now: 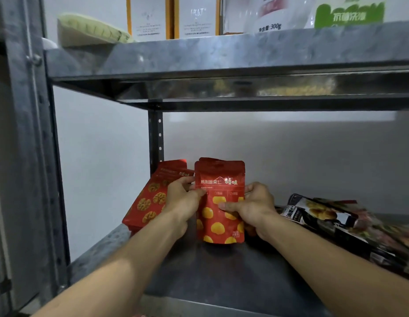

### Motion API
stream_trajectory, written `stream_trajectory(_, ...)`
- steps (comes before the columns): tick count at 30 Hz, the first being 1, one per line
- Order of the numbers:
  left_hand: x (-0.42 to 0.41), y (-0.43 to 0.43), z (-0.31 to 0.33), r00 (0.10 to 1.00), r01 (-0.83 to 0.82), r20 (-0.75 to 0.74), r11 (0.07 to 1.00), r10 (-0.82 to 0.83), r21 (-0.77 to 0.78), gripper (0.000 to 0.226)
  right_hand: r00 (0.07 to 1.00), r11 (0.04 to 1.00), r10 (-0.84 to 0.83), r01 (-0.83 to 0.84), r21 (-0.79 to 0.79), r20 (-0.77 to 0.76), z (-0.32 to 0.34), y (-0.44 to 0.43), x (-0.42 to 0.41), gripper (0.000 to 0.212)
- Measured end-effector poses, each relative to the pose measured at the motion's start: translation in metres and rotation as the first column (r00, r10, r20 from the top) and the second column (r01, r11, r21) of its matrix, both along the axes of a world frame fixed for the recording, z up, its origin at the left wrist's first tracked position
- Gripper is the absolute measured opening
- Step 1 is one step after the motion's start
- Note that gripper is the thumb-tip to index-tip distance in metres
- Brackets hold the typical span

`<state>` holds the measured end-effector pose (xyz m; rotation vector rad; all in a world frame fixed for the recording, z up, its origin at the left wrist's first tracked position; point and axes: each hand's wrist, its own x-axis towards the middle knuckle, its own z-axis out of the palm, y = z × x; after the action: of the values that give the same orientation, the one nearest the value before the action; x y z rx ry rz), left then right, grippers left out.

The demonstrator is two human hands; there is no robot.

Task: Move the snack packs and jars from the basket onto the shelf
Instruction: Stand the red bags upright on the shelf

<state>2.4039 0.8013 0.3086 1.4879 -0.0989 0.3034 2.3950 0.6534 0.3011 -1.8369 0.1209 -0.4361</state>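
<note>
On the lower shelf of a grey metal rack, a red chestnut pouch printed with yellow kernels is held upright between both hands, its bottom edge apparently resting on the shelf surface. The left hand is closed on the pouch's left edge, with the thumb laid on the front face and the fingers hidden behind. The right hand is closed on the right edge, the thumb pressed flat against the front and the fingers curled round the side. The top edge of a second red pouch is seen just behind the held one. To the left, red walnut pouches are leant against the perforated rear post, just beside the left hand. To the right, well apart from the held pouch, dark snack packs are lain flat and overlapping on the same shelf. On the upper shelf are stood a pale green pack, two white boxes with orange edges, a white bag marked 300g and a green-labelled bag. A pale wall is seen behind the rack
</note>
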Motion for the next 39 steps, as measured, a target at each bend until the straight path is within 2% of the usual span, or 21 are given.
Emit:
stream_trajectory(4,0.013,0.004,-0.004,0.998,0.013,0.060,1.000,-0.012,-0.018,0.035,0.999,0.999,-0.044,0.044,0.001,0.031,-0.006,0.005,0.017,0.062)
stream_trajectory(13,0.028,0.011,-0.012,0.994,0.021,0.105,0.999,-0.017,-0.043,0.035,0.998,1.000,-0.001,0.001,-0.013,0.057,-0.010,0.008,0.034,0.060)
stream_trajectory(17,0.026,0.011,-0.013,0.994,0.026,0.107,0.999,-0.021,-0.038,0.038,0.999,0.999,0.025,-0.025,-0.023,0.025,-0.011,0.006,0.035,0.058)
stream_trajectory(21,0.023,0.011,-0.013,0.995,-0.005,0.096,1.000,0.004,0.005,0.042,1.000,0.994,0.019,-0.020,-0.104,-0.012,-0.009,0.002,0.027,0.067)
stream_trajectory(26,0.015,0.011,-0.010,0.979,-0.165,0.133,0.982,0.152,0.095,0.046,0.998,0.975,-0.051,0.039,-0.217,-0.049,0.001,-0.015,0.019,0.065)
stream_trajectory(29,0.002,0.006,-0.007,0.930,-0.334,0.198,0.937,0.310,0.102,0.025,0.993,0.961,-0.109,0.095,-0.260,-0.038,0.005,-0.028,0.013,0.058)
stream_trajectory(31,-0.008,-0.001,-0.005,0.914,-0.385,0.191,0.914,0.358,0.126,0.009,0.989,0.936,-0.142,0.119,-0.330,-0.047,0.006,-0.036,0.007,0.060)
stream_trajectory(33,-0.014,-0.012,-0.006,0.951,-0.304,0.127,0.930,0.283,0.205,0.007,0.986,0.910,-0.139,0.089,-0.405,-0.097,0.006,-0.044,0.001,0.061)
stream_trajectory(35,-0.018,-0.028,-0.012,0.992,-0.122,-0.004,0.959,0.127,0.255,0.009,0.976,0.884,-0.137,0.042,-0.465,-0.172,0.002,-0.050,-0.004,0.050)
stream_trajectory(37,-0.018,-0.043,-0.023,0.992,0.030,-0.129,0.950,0.012,0.312,0.016,0.964,0.856,-0.145,0.010,-0.516,-0.222,-0.006,-0.056,-0.005,0.044)
stream_trajectory(39,-0.019,-0.058,-0.032,0.973,0.139,-0.227,0.909,-0.051,0.394,0.020,0.957,0.839,-0.149,-0.010,-0.545,-0.248,-0.014,-0.061,-0.005,0.049)
